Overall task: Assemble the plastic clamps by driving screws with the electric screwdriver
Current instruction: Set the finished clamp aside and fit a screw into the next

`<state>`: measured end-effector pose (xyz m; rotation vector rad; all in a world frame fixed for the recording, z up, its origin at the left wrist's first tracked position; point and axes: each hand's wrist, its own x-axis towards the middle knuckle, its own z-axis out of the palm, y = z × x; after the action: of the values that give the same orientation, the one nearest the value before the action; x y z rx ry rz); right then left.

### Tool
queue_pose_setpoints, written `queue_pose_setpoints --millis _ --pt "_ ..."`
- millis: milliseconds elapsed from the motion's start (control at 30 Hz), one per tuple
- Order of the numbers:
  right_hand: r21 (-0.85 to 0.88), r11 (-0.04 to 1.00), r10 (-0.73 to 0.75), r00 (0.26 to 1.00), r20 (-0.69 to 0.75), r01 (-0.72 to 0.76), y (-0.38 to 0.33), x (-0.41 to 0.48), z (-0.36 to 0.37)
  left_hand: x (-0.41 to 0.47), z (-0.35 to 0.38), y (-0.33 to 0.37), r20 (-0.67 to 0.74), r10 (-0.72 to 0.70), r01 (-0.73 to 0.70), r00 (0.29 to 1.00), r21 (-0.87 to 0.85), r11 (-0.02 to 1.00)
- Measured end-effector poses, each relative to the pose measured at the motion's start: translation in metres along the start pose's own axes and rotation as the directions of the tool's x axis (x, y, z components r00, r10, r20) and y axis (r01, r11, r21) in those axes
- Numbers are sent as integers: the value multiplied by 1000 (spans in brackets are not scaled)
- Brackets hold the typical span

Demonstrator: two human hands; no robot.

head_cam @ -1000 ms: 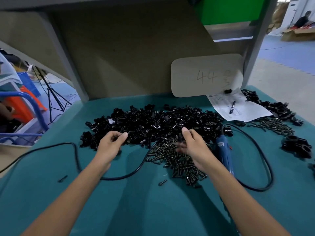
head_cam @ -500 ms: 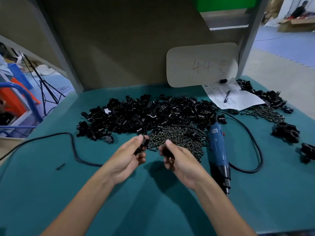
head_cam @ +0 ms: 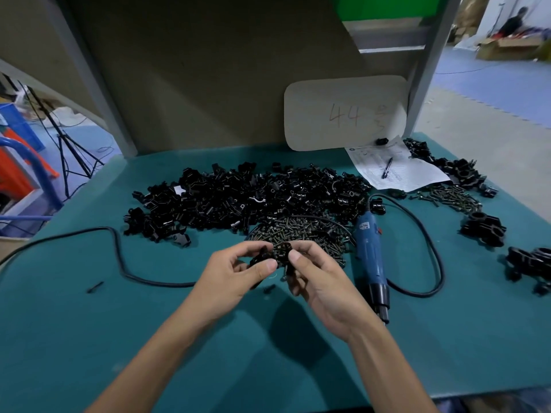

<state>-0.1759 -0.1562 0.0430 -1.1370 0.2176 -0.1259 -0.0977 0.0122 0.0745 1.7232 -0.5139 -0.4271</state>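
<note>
Drawn closer, the left hand (head_cam: 232, 275) pinches a clamp piece (head_cam: 261, 259). The right hand (head_cam: 319, 278) pinches a second piece (head_cam: 285, 248), half hidden behind its thumb

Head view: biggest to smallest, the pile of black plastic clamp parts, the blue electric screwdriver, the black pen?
Largest: pile of black plastic clamp parts.
Then blue electric screwdriver.
Smallest: black pen, though farther back.

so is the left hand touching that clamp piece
Touching. The head view shows the left hand pinching the black clamp piece between thumb and fingers; the right hand pinches a second clamp piece beside it.
</note>
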Motion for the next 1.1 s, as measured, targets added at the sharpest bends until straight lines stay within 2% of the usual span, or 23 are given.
queue_pose_setpoints --millis 200,300,400,533,700,1100 --pt "71 996 -51 996 73 45 -7 -3 10 -2 3 2 -31 103 -93 994 243 966" --pt "58 994 -89 996 15 88 -7 -3 15 -6 6 5 -73 195 -150 978 405 902" --pt "59 990 -127 992 -25 128 -10 -4 16 -10 7 9 -47 256 -200 966 493 846" --pt "124 982 -150 989 23 146 -17 -10 19 -12 11 11 -44 285 -243 957 412 878" --pt "169 972 -168 986 3 165 -22 -16 24 -16 21 12 -52 334 -297 941 347 890" --pt "149 977 -154 988 -2 152 -29 -24 27 -18 18 21 92 288 -296 953 479 826"
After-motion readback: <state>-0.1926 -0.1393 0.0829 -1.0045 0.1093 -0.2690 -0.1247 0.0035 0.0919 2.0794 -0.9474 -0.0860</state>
